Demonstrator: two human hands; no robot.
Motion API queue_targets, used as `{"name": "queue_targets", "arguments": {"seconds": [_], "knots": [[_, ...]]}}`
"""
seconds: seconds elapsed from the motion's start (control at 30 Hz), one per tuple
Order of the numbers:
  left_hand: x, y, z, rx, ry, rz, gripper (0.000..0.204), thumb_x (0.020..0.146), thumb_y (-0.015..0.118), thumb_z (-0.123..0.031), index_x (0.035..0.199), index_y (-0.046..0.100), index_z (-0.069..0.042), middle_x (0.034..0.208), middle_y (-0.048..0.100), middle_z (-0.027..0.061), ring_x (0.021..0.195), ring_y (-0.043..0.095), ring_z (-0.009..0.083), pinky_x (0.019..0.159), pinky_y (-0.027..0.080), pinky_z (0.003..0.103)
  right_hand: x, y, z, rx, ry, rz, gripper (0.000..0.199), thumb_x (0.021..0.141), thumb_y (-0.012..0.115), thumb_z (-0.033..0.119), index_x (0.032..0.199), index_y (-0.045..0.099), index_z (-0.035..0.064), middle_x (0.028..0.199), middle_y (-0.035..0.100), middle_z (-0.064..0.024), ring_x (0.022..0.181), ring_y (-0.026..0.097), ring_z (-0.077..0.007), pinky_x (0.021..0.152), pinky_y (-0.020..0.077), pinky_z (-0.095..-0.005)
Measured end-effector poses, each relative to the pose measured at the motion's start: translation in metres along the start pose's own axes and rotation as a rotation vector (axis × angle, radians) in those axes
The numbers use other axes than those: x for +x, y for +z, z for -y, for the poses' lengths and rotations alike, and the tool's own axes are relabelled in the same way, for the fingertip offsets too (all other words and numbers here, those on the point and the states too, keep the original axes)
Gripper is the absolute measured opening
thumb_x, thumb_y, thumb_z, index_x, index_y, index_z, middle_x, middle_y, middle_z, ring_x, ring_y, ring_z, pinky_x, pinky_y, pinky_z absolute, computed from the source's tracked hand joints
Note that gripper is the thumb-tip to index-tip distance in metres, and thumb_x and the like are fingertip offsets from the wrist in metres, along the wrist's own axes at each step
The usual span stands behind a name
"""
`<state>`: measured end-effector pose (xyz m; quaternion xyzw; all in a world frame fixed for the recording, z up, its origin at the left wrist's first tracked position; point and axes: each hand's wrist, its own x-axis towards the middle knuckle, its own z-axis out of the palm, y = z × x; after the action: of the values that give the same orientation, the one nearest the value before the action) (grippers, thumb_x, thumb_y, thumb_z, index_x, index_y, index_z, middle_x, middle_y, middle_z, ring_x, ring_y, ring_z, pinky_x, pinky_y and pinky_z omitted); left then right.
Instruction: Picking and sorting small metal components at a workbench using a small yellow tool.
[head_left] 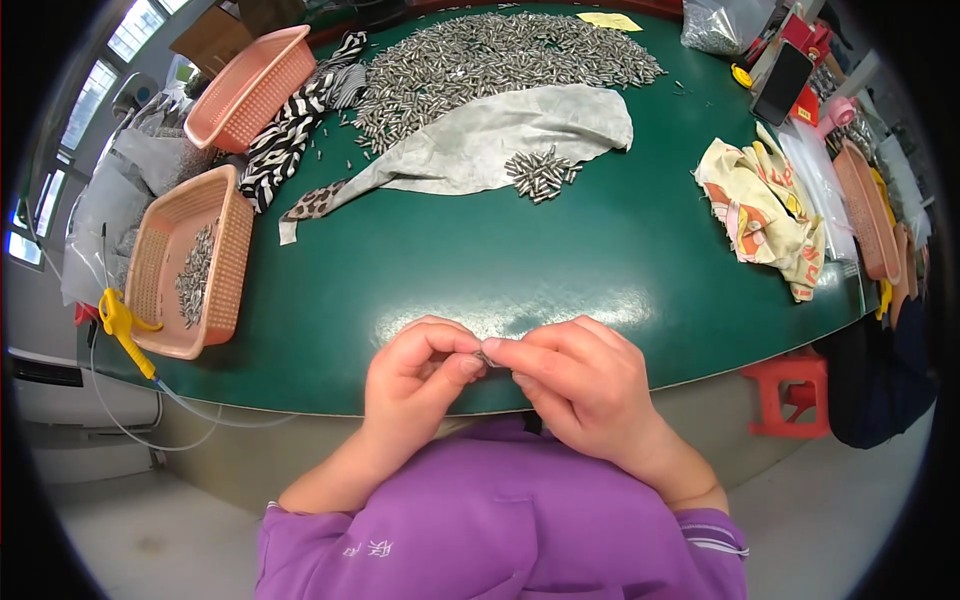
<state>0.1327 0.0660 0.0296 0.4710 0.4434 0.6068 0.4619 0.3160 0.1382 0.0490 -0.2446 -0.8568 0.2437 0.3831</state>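
Note:
Close to the table's front edge, my two hands meet fingertip to fingertip. Between them is a small metal pin (485,358), mostly covered by the fingers. My left hand (415,375) pinches it with thumb and forefinger, the other fingers curled in. From the other side, the closed fingertips of my right hand (585,380) press on it too. Farther off, a small heap of the same metal pins (541,174) lies at the edge of a grey-white cloth (450,155). Behind that spreads a large pile of metal pins (500,60).
At left, a pink basket (232,270) holds some pins; another pink basket (250,90) tilts behind it. A yellow air gun (118,318) hangs at the table's left edge. A patterned cream cloth (765,210) and a phone (783,84) are at right. A red stool (790,393) stands below.

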Motion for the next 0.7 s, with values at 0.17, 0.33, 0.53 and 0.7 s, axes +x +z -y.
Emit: {"name": "queue_targets", "arguments": {"seconds": [0.17,0.33,0.53,0.7], "knots": [[-0.0005,0.0018,-0.0003,0.068,-0.011,-0.023,0.006,0.091,0.059,0.004,0.096,0.06,0.002,0.096,0.059,0.0082,0.081,0.061,0.0128,0.073,0.053,0.024,-0.0022,0.0021,0.0003,-0.097,-0.028,-0.016,0.039,0.073,0.068,0.006,0.109,0.07,0.0198,0.083,0.06,-0.0015,0.069,0.058,-0.0197,0.059,0.0467,-0.0315],[-0.0003,-0.0011,0.0007,0.157,-0.034,0.003,0.005,0.091,0.059,0.003,0.096,0.06,0.001,0.095,0.06,0.0073,0.08,0.061,0.0118,0.07,0.052,0.023,-0.0002,0.004,-0.001,-0.267,-0.104,-0.091,0.04,0.07,0.07,0.004,0.107,0.071,0.0203,0.082,0.059,-0.0006,0.066,0.055,-0.0192,0.057,0.0442,-0.0313],[-0.0015,0.0007,-0.0004,0.038,-0.057,-0.027,0.006,0.092,0.059,0.003,0.098,0.059,0.0,0.096,0.06,0.0068,0.081,0.061,0.0113,0.07,0.052,0.023,-0.0036,0.0028,-0.0033,-0.036,-0.023,-0.057,0.037,0.072,0.069,0.004,0.106,0.071,0.0162,0.083,0.062,-0.0018,0.067,0.057,-0.0199,0.058,0.0457,-0.0313],[-0.0015,0.0013,0.0004,0.001,-0.023,-0.024,0.008,0.091,0.058,0.005,0.098,0.058,0.001,0.097,0.059,0.0079,0.082,0.061,0.0123,0.074,0.052,0.024,-0.0046,0.0036,-0.003,-0.031,-0.02,-0.031,0.037,0.075,0.069,0.008,0.11,0.069,0.0182,0.083,0.06,-0.0026,0.067,0.058,-0.0195,0.059,0.048,-0.0316]]}}
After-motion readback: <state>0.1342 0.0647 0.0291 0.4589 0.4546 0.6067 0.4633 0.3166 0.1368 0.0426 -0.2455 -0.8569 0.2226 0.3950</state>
